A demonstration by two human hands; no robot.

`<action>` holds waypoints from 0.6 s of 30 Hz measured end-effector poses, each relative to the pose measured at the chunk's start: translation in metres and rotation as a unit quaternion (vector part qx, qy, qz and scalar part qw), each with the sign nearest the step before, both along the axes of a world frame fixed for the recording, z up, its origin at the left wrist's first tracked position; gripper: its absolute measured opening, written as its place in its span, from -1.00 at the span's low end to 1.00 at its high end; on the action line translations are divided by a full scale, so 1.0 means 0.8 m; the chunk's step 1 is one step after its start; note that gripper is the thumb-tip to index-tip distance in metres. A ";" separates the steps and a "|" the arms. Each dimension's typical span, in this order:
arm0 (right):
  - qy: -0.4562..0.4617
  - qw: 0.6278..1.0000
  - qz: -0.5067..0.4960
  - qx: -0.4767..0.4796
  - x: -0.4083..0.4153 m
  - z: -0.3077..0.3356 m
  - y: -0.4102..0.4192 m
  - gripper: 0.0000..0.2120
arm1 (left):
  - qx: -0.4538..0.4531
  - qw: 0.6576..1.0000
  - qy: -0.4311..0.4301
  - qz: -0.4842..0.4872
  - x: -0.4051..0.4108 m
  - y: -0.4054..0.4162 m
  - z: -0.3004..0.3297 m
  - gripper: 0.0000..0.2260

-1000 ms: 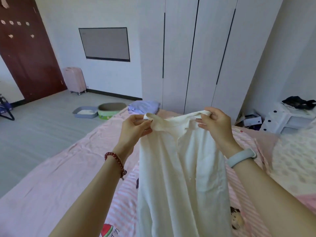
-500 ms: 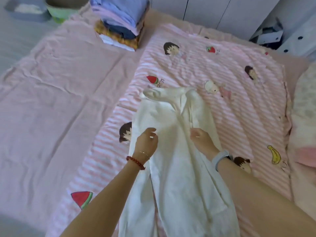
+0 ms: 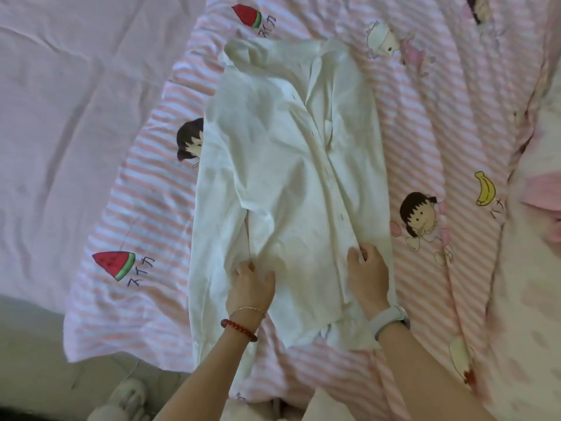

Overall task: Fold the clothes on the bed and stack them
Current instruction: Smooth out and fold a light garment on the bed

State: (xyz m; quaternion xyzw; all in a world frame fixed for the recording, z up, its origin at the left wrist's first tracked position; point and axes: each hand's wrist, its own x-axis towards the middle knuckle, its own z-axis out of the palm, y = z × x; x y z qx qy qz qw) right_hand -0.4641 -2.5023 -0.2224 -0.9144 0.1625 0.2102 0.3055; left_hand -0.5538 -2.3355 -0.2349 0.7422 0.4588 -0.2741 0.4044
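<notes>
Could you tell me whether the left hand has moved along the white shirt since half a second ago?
Yes. The left hand has slid down the white button-up cotton shirt, away from its collar towards the hem.

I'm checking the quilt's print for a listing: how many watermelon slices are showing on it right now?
2. One watermelon slice is left of the white shirt, near the left hand; another is at the top edge. The shirt may hide more.

One head-worn camera looks steeply down, close over the bed point(image 3: 76, 101), with both forearms entering from the bottom edge; no second view.
</notes>
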 end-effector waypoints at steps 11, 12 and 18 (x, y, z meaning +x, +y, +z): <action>-0.117 0.981 0.056 0.143 -0.022 0.028 -0.030 -0.73 | 0.038 0.947 -0.226 0.224 -0.035 -0.019 0.026 -0.87; -0.141 0.975 0.055 0.165 -0.024 0.035 -0.029 -0.70 | 0.074 0.939 -0.238 0.238 -0.041 -0.010 0.030 -0.88; -0.048 0.974 0.111 0.190 -0.057 0.023 -0.028 -0.82 | 0.230 0.932 -0.168 0.224 -0.084 0.045 0.024 -0.81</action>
